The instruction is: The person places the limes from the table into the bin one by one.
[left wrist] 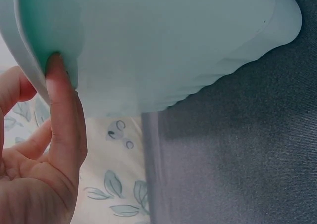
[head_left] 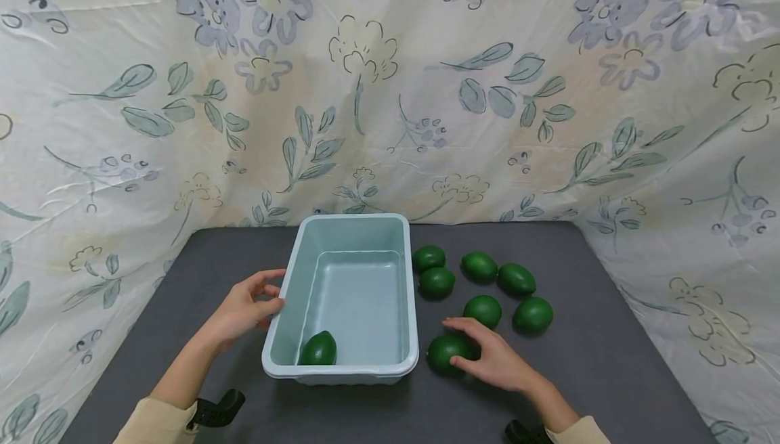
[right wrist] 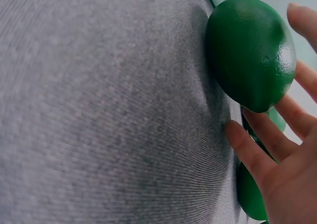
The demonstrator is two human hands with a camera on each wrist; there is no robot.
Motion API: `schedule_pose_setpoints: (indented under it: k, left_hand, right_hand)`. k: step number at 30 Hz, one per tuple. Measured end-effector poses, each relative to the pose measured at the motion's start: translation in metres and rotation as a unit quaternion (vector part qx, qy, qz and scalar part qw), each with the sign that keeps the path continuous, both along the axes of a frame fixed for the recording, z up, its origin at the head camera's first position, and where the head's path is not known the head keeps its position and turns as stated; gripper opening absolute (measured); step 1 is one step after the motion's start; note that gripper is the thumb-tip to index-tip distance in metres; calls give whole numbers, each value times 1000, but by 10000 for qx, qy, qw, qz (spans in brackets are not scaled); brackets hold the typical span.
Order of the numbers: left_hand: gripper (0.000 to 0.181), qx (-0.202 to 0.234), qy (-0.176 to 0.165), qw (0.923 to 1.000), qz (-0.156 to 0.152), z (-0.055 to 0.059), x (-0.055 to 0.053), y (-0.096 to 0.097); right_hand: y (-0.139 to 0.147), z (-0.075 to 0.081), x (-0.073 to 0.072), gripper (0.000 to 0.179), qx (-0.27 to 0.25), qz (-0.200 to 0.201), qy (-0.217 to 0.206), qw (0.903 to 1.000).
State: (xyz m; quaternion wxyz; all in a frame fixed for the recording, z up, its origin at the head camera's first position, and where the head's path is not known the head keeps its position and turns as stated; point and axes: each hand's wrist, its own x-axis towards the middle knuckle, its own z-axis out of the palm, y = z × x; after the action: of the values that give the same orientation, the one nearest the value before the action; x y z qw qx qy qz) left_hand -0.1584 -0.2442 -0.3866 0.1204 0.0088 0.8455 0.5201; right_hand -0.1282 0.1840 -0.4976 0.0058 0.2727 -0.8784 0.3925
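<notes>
Left hand (head_left: 245,305) pinches left rim of pale blue-green rectangular plastic bin (head_left: 365,295); glossy green oval fruit (head_left: 319,350) inside; right hand (head_left: 495,361) spread around matching fruit (head_left: 442,352); can't tell contact.

Head view, centre: tub (head_left: 359,295) of smooth plastic; right: glossy green fruits (head_left: 533,315); bottom: matt, ribbed grey cloth (head_left: 359,418); top: faintly shiny printed cloth (head_left: 402,92).

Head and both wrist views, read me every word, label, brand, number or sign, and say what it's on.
None: no text can be read in any view.
The green fruits and pale blue tub show no lettering.
The backdrop cloth shows printed flowers and leaves, no words.
Any marking on the black wrist straps is too small to read.
</notes>
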Motion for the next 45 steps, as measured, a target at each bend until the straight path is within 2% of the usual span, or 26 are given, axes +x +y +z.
schedule_pose_setpoints:
  k: [3,7,18,26,45]
  left_hand:
    - [57,39,-18,10000,4,-1,-1,0]
    - [57,74,-24,10000,13,-2,-1,0]
    - [57,120,2,9999,14,-2,-1,-1]
    - [57,84,4,10000,15,-3,-2,-1]
    - [58,48,0,10000,23,-3,-2,-1]
  right_hand:
    - [0,-1,-1,56,84,122,161,9998]
    - [-1,-3,-2,56,132,204,153,9996]
    - [-2,-3,-3,46,52,305,-390,9988]
    - [-3,-2,-3,45,-7,330,-264,9991]
    - [-5,6,-10,46,-80,-8,130,9999]
